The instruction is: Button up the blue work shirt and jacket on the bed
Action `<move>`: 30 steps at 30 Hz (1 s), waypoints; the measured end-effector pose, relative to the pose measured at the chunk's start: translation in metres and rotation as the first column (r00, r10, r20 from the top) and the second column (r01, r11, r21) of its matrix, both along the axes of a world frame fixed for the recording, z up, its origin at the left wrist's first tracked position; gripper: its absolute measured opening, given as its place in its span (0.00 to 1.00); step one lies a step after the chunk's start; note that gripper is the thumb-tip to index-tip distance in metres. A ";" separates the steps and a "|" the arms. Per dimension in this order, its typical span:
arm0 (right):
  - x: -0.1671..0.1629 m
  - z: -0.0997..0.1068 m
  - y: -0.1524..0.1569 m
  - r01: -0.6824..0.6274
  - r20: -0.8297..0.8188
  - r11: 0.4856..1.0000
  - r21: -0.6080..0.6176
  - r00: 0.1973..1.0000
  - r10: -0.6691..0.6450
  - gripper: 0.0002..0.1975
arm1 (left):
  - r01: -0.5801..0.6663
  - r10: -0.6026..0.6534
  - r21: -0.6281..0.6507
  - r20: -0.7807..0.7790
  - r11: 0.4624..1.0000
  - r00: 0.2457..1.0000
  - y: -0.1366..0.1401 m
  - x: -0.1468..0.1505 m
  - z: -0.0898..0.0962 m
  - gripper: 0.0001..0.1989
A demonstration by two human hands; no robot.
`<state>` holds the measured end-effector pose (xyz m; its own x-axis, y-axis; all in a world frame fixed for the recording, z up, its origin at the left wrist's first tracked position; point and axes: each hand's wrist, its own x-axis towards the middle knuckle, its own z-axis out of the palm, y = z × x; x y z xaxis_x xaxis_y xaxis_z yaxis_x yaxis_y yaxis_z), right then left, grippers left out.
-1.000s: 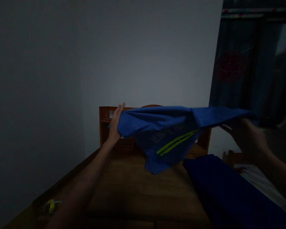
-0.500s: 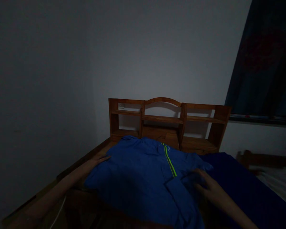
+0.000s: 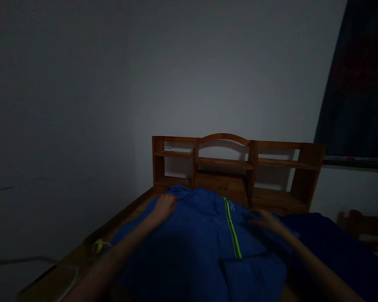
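Note:
A blue work jacket (image 3: 192, 235) lies spread out in front of me, with a neon-yellow stripe and pale lettering at its upper right. My left hand (image 3: 165, 205) is over the jacket's upper left part, near the collar end. Its fingers are blurred and partly turned away, so whether they pinch the cloth is unclear. Above the right side of the jacket, my right hand (image 3: 268, 221) has its fingers stretched out toward the stripe, somewhat smeared by motion. Nothing shows in it.
A wooden shelf unit (image 3: 253, 153) stands behind the jacket against the pale wall (image 3: 82, 105). Dark blue cloth (image 3: 334, 251) lies to the right. At the lower left are a white cord (image 3: 74, 274) and a small yellow object (image 3: 98, 246). A dark curtain (image 3: 362, 84) hangs at the right.
My left hand has moved right and up from the jacket's left edge toward the collar end. My right hand has moved slightly upward. The jacket's lower right part lies flatter and wider.

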<state>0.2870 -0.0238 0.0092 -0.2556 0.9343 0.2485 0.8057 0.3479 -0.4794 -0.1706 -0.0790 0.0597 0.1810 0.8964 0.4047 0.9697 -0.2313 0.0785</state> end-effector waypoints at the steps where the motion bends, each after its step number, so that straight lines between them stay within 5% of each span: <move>1: -0.005 0.002 0.007 -0.061 -0.048 0.996 -0.059 0.997 0.058 0.25 | 0.162 -0.155 -0.047 0.127 0.986 0.980 0.012 0.036 -0.007 0.15; 3: -0.016 0.000 0.020 -0.164 -0.111 0.975 -0.149 0.983 0.148 0.27 | 0.409 -0.360 -0.098 0.323 0.907 0.875 0.034 0.103 -0.030 0.16; 6: -0.027 -0.017 0.036 -0.224 -0.155 0.954 -0.198 0.968 0.195 0.27 | 0.490 -0.402 -0.097 0.449 0.866 0.798 0.064 0.176 -0.077 0.22; 9: -0.027 -0.038 0.043 -0.253 -0.215 0.942 -0.222 0.955 0.205 0.26 | 0.485 -0.372 -0.101 0.515 0.868 0.773 0.087 0.207 -0.118 0.22; 12: -0.029 -0.052 0.035 -0.292 -0.239 0.937 -0.189 0.940 0.245 0.18 | 0.465 -0.325 -0.074 0.619 0.882 0.715 0.096 0.212 -0.140 0.18; 19: -0.049 -0.051 0.015 -0.244 -0.123 0.964 0.103 0.959 0.256 0.12 | 0.527 -0.255 -0.129 0.763 0.840 0.594 0.097 0.208 -0.139 0.17; 23: -0.055 -0.050 0.016 -0.197 -0.083 0.978 0.061 0.976 0.202 0.07 | 0.573 -0.204 -0.199 0.802 0.795 0.561 0.103 0.203 -0.136 0.19; 30: -0.058 -0.050 0.017 -0.159 -0.086 0.981 0.113 0.982 0.169 0.04 | 0.738 -0.172 -0.177 0.913 0.651 0.370 0.104 0.196 -0.128 0.20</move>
